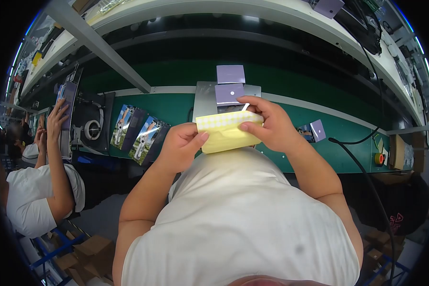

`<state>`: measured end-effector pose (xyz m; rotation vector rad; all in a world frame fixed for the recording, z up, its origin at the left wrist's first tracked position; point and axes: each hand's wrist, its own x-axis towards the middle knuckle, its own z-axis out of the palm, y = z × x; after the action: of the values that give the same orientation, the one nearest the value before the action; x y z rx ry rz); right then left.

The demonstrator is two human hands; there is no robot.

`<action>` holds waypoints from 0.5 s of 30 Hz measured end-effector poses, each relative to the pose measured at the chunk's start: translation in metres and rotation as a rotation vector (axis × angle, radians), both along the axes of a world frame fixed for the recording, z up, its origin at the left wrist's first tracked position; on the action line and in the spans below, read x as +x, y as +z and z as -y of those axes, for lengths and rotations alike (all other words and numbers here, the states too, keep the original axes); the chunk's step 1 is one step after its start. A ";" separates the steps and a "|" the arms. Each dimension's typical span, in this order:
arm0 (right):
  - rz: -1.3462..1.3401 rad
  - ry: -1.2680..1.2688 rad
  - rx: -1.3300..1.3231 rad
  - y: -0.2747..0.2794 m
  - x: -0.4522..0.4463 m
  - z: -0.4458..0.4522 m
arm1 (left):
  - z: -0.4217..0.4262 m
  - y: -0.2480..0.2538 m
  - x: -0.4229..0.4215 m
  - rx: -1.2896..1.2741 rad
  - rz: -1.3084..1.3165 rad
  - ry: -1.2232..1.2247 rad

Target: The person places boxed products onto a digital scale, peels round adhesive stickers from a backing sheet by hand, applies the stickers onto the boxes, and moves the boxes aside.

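Observation:
A yellow pouch (229,135) with a checked white-and-yellow upper band is held level in front of my body. At its left end, my left hand (183,145) grips it with the thumb on the near face. My right hand (267,123) pinches its right end, thumb on the front and fingers behind the top edge. A short white strip (245,107) sticks up beside the right fingers. Just beyond the pouch lie two purple boxes, one (229,94) with a white dot and another (230,74) farther back.
Printed boxes (145,139) lie on the green table (178,102) to the left. Another small box (311,131) and a black cable (350,155) are at the right. A co-worker (47,190) handles a flat item at the far left. A metal post (100,45) slants overhead.

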<state>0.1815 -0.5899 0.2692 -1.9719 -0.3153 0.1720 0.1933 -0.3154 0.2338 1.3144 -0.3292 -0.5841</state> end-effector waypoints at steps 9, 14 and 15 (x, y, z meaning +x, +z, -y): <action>0.669 -0.120 -0.258 0.003 -0.001 -0.013 | 0.021 -0.004 -0.005 0.262 0.231 0.226; 0.793 0.107 -0.275 0.009 0.003 -0.034 | 0.026 0.021 -0.009 0.536 0.525 0.185; 0.814 0.131 -0.282 0.009 0.004 -0.037 | 0.027 0.025 -0.010 0.583 0.581 0.180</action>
<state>0.1859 -0.5529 0.2783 -2.2241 -0.9864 -0.5497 0.1833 -0.3423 0.2587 2.0545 -0.5304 -0.1260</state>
